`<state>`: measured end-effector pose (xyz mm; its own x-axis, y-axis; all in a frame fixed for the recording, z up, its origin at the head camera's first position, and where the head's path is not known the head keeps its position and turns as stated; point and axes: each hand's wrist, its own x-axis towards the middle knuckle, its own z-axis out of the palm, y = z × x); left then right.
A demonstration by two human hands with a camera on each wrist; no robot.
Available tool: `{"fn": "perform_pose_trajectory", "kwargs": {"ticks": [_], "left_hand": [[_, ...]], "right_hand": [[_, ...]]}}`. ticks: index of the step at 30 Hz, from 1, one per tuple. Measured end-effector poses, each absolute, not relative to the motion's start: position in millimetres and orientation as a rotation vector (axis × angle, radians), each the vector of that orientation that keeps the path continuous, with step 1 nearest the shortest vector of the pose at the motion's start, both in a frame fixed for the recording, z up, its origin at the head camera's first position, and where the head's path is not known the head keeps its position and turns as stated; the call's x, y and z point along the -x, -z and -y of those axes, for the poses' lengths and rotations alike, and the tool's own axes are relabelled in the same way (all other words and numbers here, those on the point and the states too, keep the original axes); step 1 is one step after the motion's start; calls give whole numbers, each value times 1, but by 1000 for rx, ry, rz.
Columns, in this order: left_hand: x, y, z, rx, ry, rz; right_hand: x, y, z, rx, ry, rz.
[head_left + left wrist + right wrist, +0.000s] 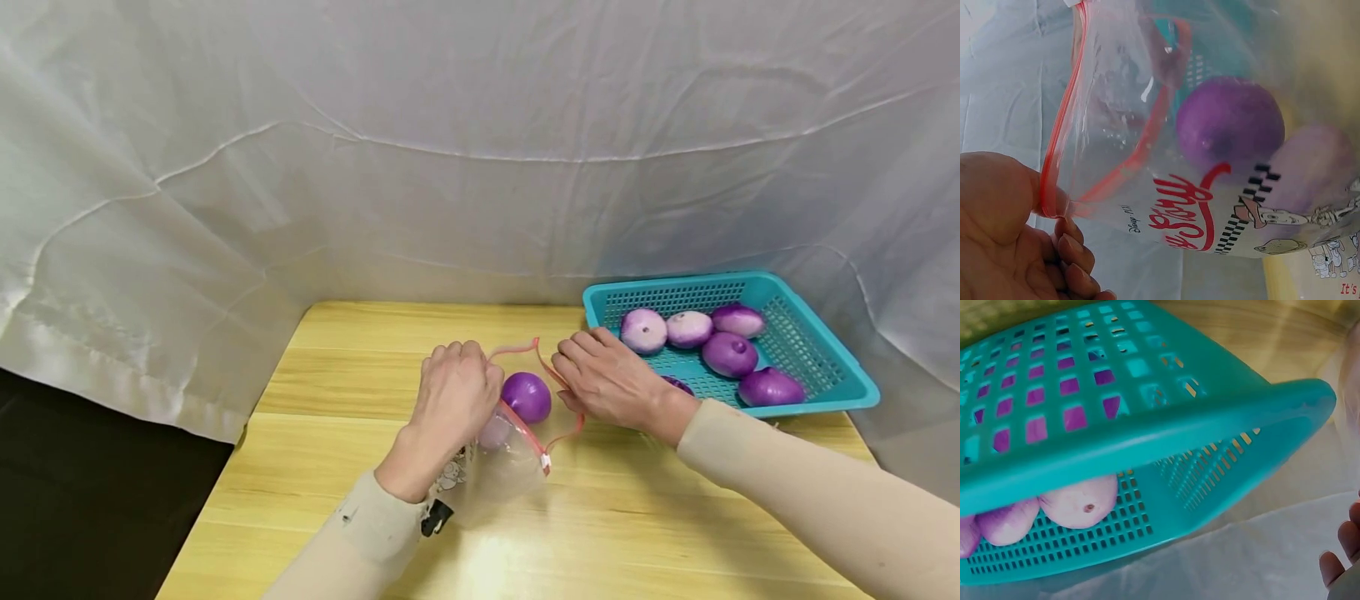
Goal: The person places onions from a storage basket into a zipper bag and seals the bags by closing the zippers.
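Note:
A clear zip bag (510, 479) with a red rim, white slider and printed cartoon figures is held with its mouth spread. My left hand (459, 390) pinches one corner of the red rim between thumb and fingers, as the left wrist view shows. On the opposite side of the mouth, my right hand (611, 379) grips the rim, knuckles up. One purple onion (527, 397) shows in the bag's mouth. A second onion (1319, 165) looks paler through the printed plastic. Only a few fingertips (1331, 569) of the right hand appear in the right wrist view.
A turquoise perforated basket (862, 387) stands at the back right, close beside the right hand. Several purple onions (730, 355) lie in it, some with pale ends. Grey-white cloth (480, 208) hangs behind the wooden table (330, 467).

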<state>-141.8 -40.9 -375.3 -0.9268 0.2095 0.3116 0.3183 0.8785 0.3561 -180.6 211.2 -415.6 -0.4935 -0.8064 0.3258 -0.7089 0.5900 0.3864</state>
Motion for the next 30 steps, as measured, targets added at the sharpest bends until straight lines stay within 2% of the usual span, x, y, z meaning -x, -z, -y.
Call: {"fn": "perform_pose_trajectory", "kwargs": {"ticks": [10,30], "left_hand": [[142,380,43,367,610,2778],[139,389,40,374,611,2787]], "right_hand": [[180,413,-225,-1165,251,2349],[188,400,-292,-1061,291,2284]]}}
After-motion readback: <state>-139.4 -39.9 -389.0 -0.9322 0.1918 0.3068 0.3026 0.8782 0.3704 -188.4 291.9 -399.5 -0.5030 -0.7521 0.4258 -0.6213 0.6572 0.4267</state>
